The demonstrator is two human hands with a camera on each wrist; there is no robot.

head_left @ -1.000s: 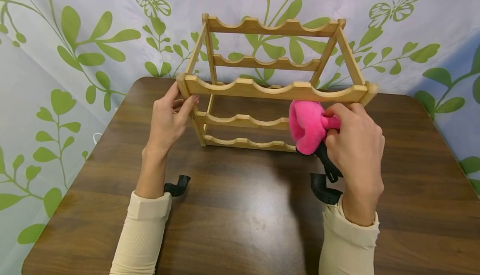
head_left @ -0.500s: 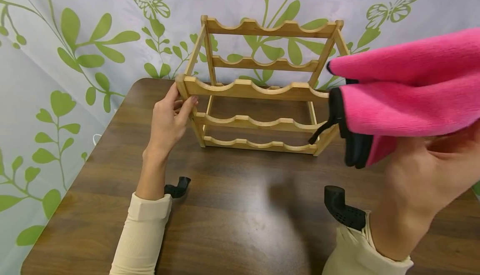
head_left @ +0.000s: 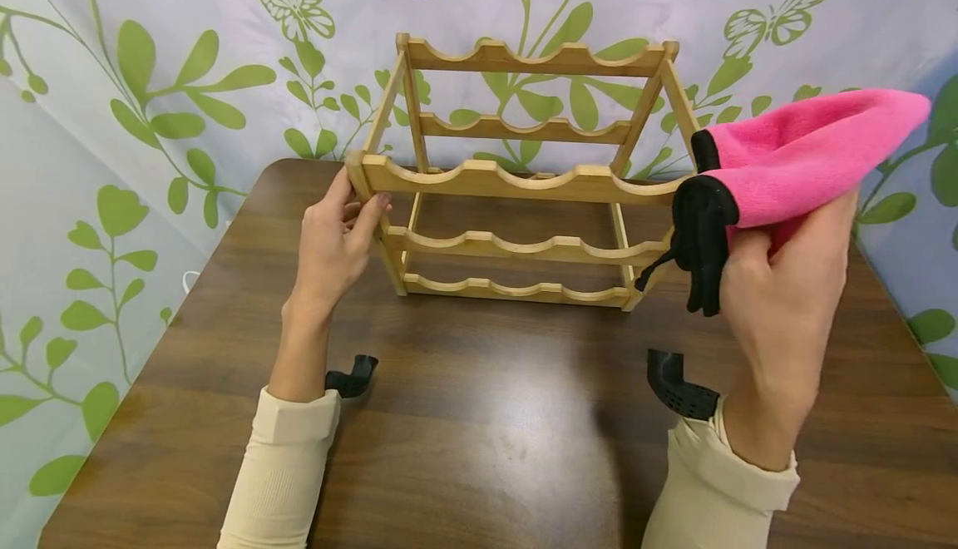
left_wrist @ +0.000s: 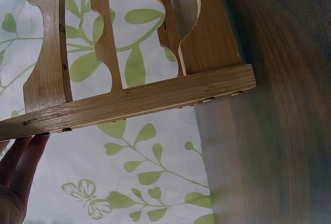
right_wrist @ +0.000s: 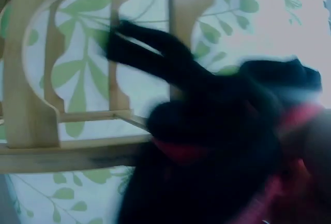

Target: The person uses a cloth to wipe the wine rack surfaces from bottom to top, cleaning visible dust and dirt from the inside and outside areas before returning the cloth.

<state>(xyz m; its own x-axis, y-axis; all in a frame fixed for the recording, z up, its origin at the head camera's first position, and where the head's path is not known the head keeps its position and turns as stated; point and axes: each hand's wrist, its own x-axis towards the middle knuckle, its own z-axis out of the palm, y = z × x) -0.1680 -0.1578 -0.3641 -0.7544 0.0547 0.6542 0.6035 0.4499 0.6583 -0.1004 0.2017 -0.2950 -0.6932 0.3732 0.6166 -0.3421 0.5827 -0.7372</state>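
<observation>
A light wooden wine rack point(head_left: 486, 179) with scalloped rails stands upright on the table. My left hand point(head_left: 329, 245) grips its front left post near the top, thumb in front; in the left wrist view some fingers point(left_wrist: 28, 164) touch the rack's side. On the right, my right hand point(head_left: 786, 316) holds a folded pink plush cloth point(head_left: 816, 158) with black trim and a dangling black strap. The cloth's black end covers the rack's front right corner in the head view; whether they touch I cannot tell. Blurred black fabric point(right_wrist: 201, 115) fills much of the right wrist view.
The brown wooden table point(head_left: 479, 449) extends in front of the rack and to both sides. A leaf-patterned curtain point(head_left: 224, 58) hangs close behind. Black curved pieces point(head_left: 352, 376) sit at both wrists by the cream sleeves.
My right hand has drawn the pink cloth from under the front top rail, swung it up and right near the head camera, then back toward the front right corner. My left hand stays put.
</observation>
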